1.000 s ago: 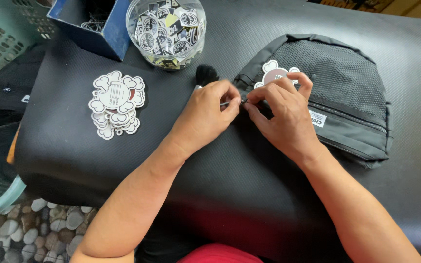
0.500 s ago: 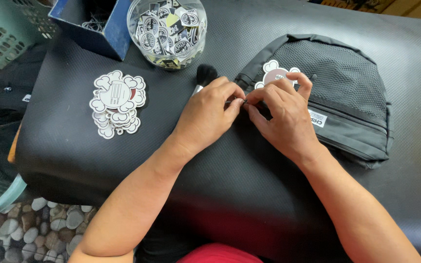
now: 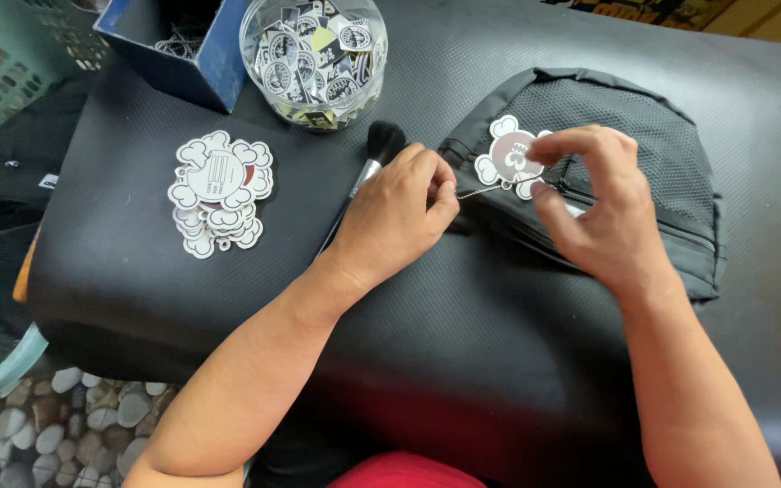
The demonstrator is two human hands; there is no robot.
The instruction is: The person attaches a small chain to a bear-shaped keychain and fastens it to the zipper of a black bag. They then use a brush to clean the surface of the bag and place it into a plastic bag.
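Black mat point(image 3: 463, 361): left hand point(image 3: 395, 217) pinches chain point(image 3: 476, 192); right hand point(image 3: 594, 212) (fingers closed) grips tag point(image 3: 506, 158).

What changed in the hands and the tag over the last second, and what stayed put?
The hands drew apart: the left hand pinches a thin chain, and the right hand has lifted, fingers around the flower-shaped tag on the black bag. The brush, sticker pile and clear jar have not moved.

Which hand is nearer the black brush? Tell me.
Left. The left hand lies right beside the black brush, over its handle; the right hand is farther off, over the black bag.
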